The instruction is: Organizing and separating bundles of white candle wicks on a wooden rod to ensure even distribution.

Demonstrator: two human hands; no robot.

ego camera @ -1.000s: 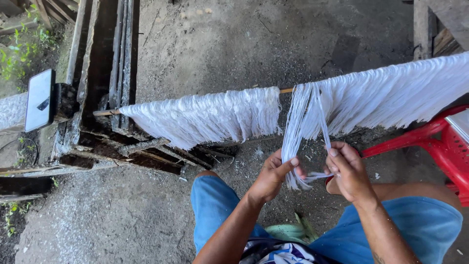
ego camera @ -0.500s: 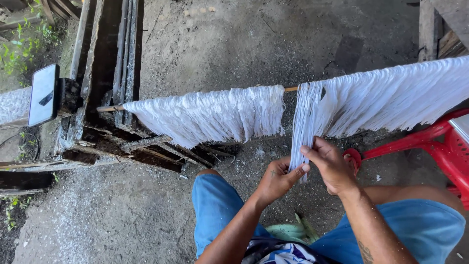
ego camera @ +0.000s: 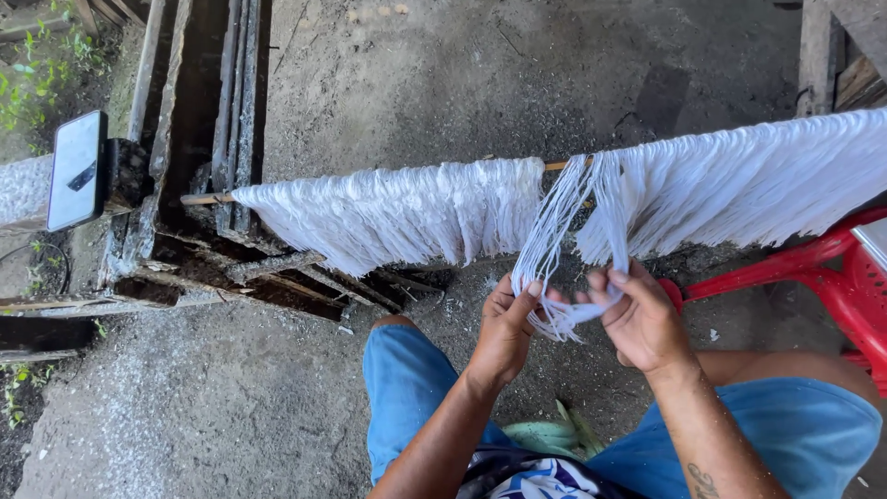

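White fibre strands hang from pole; left hand and right hand both pinch them

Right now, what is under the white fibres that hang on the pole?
Under the white fibres lie grey dirt floor and dark wooden planks. A red plastic chair shows beneath the right part. The pole itself is mostly covered, bare only at the gap.

A red plastic chair stands right; a phone sits left.
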